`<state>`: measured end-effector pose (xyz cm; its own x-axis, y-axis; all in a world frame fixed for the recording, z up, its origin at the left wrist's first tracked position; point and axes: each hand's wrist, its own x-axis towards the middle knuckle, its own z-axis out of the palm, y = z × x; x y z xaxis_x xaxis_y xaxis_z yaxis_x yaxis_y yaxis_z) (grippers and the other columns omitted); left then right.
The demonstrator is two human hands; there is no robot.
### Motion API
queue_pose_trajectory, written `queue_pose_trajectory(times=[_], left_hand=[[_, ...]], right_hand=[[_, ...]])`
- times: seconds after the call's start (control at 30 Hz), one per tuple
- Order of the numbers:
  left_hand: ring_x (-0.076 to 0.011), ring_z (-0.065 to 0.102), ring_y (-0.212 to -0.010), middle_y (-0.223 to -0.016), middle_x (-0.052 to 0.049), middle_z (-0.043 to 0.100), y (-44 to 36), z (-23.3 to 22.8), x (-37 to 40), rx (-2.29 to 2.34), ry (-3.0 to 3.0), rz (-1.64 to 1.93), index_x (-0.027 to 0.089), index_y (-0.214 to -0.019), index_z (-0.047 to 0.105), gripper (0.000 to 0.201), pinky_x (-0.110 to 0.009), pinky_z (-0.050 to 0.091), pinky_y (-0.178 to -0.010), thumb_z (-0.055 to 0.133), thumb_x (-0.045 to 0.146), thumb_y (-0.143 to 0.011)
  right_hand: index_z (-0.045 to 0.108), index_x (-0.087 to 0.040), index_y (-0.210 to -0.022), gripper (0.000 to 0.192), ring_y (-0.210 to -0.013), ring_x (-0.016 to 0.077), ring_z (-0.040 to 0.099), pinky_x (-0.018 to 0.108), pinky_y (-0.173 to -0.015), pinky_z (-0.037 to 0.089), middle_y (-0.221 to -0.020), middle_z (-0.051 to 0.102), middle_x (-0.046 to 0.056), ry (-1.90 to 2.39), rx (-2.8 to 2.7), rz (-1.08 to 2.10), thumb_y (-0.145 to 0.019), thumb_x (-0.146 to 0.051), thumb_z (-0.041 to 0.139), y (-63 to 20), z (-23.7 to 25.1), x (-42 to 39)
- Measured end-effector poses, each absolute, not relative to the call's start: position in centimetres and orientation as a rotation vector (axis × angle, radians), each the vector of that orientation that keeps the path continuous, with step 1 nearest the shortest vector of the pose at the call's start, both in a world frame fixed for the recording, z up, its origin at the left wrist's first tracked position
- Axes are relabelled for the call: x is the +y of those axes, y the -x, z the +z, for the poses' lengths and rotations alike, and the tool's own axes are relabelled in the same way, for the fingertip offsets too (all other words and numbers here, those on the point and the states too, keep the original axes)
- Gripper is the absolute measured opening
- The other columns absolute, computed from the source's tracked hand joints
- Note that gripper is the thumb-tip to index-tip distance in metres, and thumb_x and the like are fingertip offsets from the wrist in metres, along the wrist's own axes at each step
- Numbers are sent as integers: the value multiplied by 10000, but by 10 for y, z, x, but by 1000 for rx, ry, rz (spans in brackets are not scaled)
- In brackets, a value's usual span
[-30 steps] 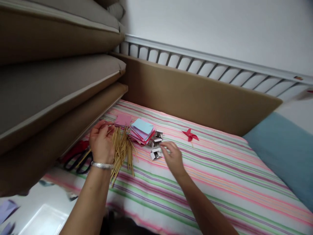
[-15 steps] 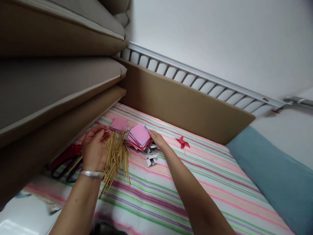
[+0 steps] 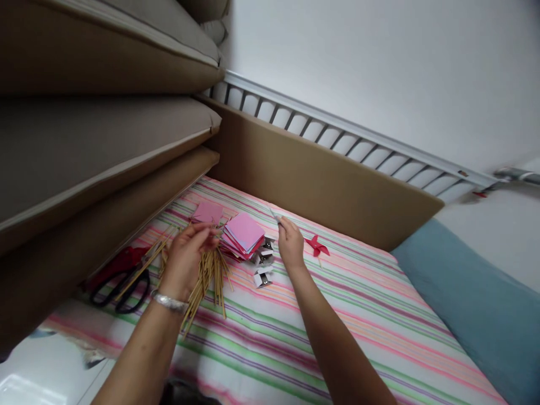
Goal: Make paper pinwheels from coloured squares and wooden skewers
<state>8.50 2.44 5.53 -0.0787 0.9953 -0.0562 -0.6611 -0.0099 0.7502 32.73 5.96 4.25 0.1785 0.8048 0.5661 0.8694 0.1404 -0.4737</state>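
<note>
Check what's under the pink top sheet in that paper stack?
Under the pink top sheet, the paper stack shows edges of more squares, pink, red and purple. Their faces are covered. The stack lies on the striped cloth.

A pink-topped paper stack and tan sticks are being shown on a pink-, green- and white-striped sheet, beside a red pinwheel and black-handled scissors

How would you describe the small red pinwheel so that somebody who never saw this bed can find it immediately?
Start from the striped sheet and go toward the long brown padded board at its far edge. Just before that board, to the right of the right hand, lies the red pinwheel. It is alone and folded into pointed blades, while the stack of paper squares left of the hand lies flat.
</note>
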Motion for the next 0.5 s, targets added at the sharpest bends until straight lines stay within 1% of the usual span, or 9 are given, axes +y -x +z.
queue_pose_trajectory(times=[0.03, 0.1, 0.17, 0.2, 0.3, 0.37, 0.43, 0.5], left_hand=[[-148, 637, -680, -767, -60, 681, -94, 56, 20, 698, -611, 1349, 123, -858, 636, 262, -265, 506, -649, 701, 286, -664], [-188, 658, -735, -828, -105, 688, -113, 58, 11, 586, -577, 1029, 113, -908, 639, 328, -296, 526, -657, 642, 390, -733], [-209, 667, -785, -882, -122, 694, -132, 56, 4, 475, -496, 845, 115, -953, 638, 373, -314, 537, -687, 570, 442, -786], [-214, 669, -802, -899, -122, 698, -140, 54, 2, 447, -457, 799, 116, -972, 637, 373, -316, 539, -703, 555, 435, -798], [-224, 672, -830, -907, -119, 711, -158, 44, -1, 510, -392, 753, 99, -992, 637, 297, -303, 536, -736, 580, 306, -787], [-227, 673, -833, -897, -123, 716, -165, 36, 0, 598, -390, 766, 83, -979, 643, 258, -301, 534, -748, 591, 223, -768], [-225, 673, -827, -899, -122, 717, -169, 32, 2, 657, -403, 824, 79, -973, 647, 240, -307, 536, -758, 581, 193, -773], [-222, 674, -823, -916, -122, 714, -173, 31, 4, 689, -405, 883, 76, -978, 647, 237, -317, 539, -765, 561, 194, -791]], right_hand=[[614, -212, -1107, 367, -1161, 212, 471, 408, -999, 328, -1236, 563, 80, 1558, -1685, -208, -838, -189, 365, -323, 43, 42], [604, -257, -1123, 423, -1234, 209, 411, 463, -1033, 293, -1294, 516, 51, 1439, -1807, -331, -799, -101, 382, -310, 39, 4], [601, -288, -1129, 462, -1292, 225, 343, 508, -1048, 267, -1357, 454, 31, 1370, -1881, -370, -780, -61, 400, -299, 27, -30], [606, -300, -1122, 475, -1306, 233, 322, 520, -1048, 267, -1384, 423, 21, 1348, -1894, -369, -777, -48, 398, -296, 21, -44], [627, -331, -1090, 488, -1327, 250, 287, 531, -1040, 291, -1431, 355, -13, 1325, -1892, -328, -776, -33, 401, -296, 6, -67], [618, -334, -1106, 508, -1337, 251, 271, 532, -1040, 301, -1442, 333, -22, 1352, -1865, -277, -770, -24, 395, -304, 2, -71], [586, -318, -1156, 520, -1339, 249, 268, 536, -1040, 307, -1447, 323, -5, 1394, -1802, -213, -774, -29, 384, -314, 3, -71], [552, -296, -1200, 497, -1327, 248, 295, 526, -1030, 331, -1444, 326, 24, 1432, -1695, -134, -799, -56, 382, -322, 5, -70]])
